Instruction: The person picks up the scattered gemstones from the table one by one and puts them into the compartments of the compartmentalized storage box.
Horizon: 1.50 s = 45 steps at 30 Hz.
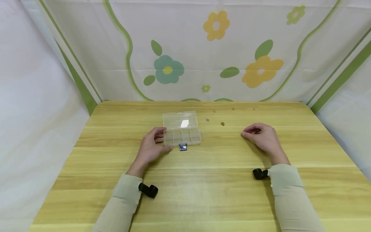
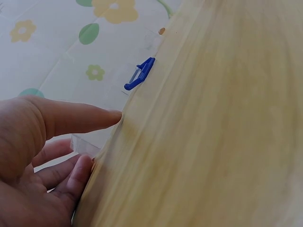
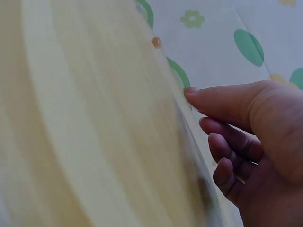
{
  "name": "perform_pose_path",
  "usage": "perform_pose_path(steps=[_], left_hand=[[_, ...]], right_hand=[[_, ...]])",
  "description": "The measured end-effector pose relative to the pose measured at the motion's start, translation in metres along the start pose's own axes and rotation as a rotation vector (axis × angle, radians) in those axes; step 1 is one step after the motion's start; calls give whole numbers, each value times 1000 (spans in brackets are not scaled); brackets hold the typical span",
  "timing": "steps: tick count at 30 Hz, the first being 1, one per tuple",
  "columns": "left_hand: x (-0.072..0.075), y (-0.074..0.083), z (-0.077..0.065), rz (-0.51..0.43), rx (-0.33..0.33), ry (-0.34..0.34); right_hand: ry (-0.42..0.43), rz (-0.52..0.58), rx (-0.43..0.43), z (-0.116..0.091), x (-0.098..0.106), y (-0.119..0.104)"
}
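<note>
A clear plastic compartment box [image 1: 182, 137] stands on the wooden table, its lid [image 1: 176, 120] raised at the back and a blue latch [image 1: 183, 147] hanging at the front. My left hand [image 1: 150, 145] holds the box's left end, thumb at the front corner and fingers along the side. To the right of the box, my right hand [image 1: 261, 137] is low over the table with thumb and forefinger tips together and the other fingers curled. Whether something small is pinched there, I cannot tell. A brown pebble-like piece [image 1: 222, 123] lies between box and right hand.
Several more small pieces lie towards the back of the table [image 1: 203, 193], among them a pale one [image 1: 207, 120] and a brownish one [image 1: 233, 109]. A flowered cloth [image 1: 191, 38] hangs behind the table's far edge. Black wrist cameras sit on both sleeves.
</note>
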<state>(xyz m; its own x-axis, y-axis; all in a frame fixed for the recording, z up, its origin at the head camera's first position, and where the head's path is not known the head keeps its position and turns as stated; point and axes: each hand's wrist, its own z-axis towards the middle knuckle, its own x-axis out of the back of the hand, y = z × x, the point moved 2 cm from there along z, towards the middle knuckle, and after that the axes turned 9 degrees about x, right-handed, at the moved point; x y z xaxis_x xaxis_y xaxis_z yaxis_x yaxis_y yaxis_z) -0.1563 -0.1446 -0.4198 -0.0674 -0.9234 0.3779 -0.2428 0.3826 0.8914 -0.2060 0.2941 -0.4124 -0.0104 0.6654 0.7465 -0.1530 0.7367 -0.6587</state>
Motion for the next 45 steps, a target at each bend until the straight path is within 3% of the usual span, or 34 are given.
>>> perform_pose_path(steps=[13, 29, 45], left_hand=[[-2, 5, 1, -41, 15, 38], [-2, 5, 0, -45, 45, 76], [-5, 3, -1, -42, 75, 100]], right_hand=[[69, 87, 10, 17, -18, -27], [84, 180, 49, 40, -49, -55], [15, 233, 83, 51, -78, -80]])
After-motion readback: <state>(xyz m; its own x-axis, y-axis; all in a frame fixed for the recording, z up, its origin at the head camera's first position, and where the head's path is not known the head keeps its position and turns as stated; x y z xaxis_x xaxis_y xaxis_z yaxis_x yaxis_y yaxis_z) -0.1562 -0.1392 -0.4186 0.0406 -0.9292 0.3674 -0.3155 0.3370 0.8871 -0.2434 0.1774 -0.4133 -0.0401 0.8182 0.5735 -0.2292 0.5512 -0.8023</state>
